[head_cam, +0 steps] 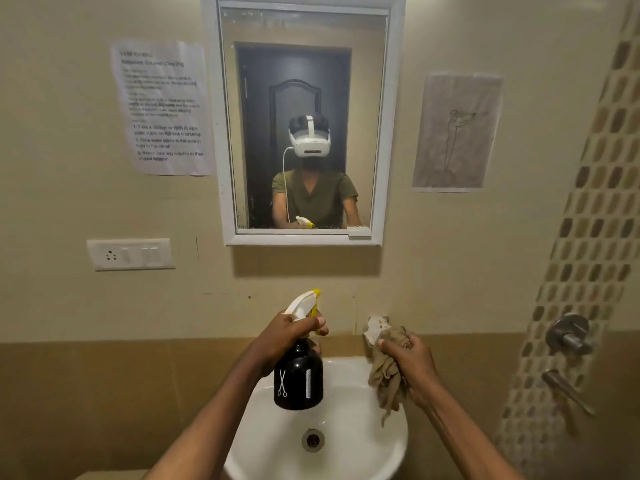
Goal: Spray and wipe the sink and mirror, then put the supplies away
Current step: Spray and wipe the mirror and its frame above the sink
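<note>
Sink (349, 455) sat white below my hands. My left hand (289, 332) held the black spray bottle (298, 379) tight over it. My right hand (410, 362) squeezed a brown rag (386, 375), under the mirror (304, 81).

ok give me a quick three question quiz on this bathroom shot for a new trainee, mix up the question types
1. True or false: the left hand holds the spray bottle upright over the sink.
2. Multiple choice: what does the right hand hold? A) a sponge B) a brown cloth C) nothing
3. Fill in: the bottle's nozzle points up toward the ____ on the wall.

Key: 1 true; 2 B; 3 mirror
</note>
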